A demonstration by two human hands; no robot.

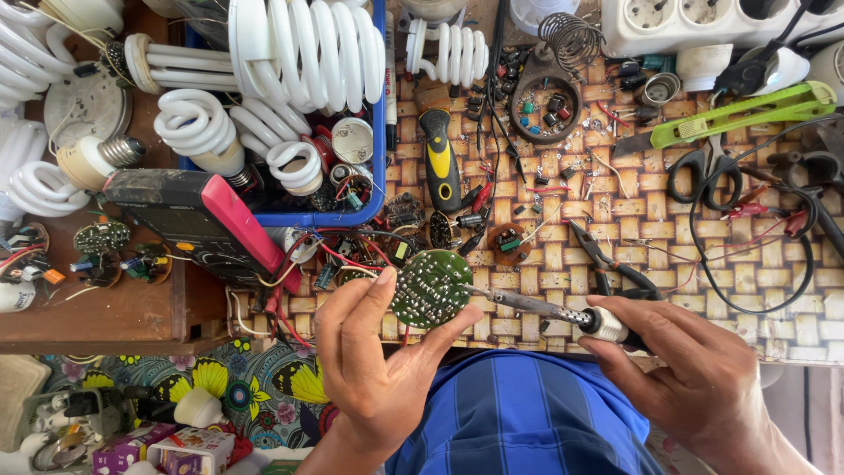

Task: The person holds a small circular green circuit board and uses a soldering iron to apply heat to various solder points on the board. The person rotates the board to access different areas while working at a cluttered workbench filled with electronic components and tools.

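Soldering is under way, and we judge it to be in the middle of the job — not at the start and not at the end. Our left hand (374, 352) pinches the round green circuit board with many small silver dots (431, 288) between thumb and fingers, so the board is held up just over the near edge of the woven bamboo-pattern mat (545, 264). Our right hand (690, 369) is wrapped tight around the soldering iron with a grey metal shaft and white collar (549, 310), and its tip touches the right edge of the board.

Most dots on the board look shiny, so we think many joints are made. Which ones are left we cannot tell — they are too small to see.

Red thin wires (338, 255) trail from under the board toward the black and red flat meter (207, 220) on the left. Behind that sits the blue plastic tray (380, 105) full of white spiral lamp tubes (308, 48). Many lamps lie there with their bases open, so we think much work may be left.

On the mat near the board lie the yellow and black handled tool (440, 163), the black pliers (607, 259), the black scissors (703, 171), and the bright green utility knife (743, 114).
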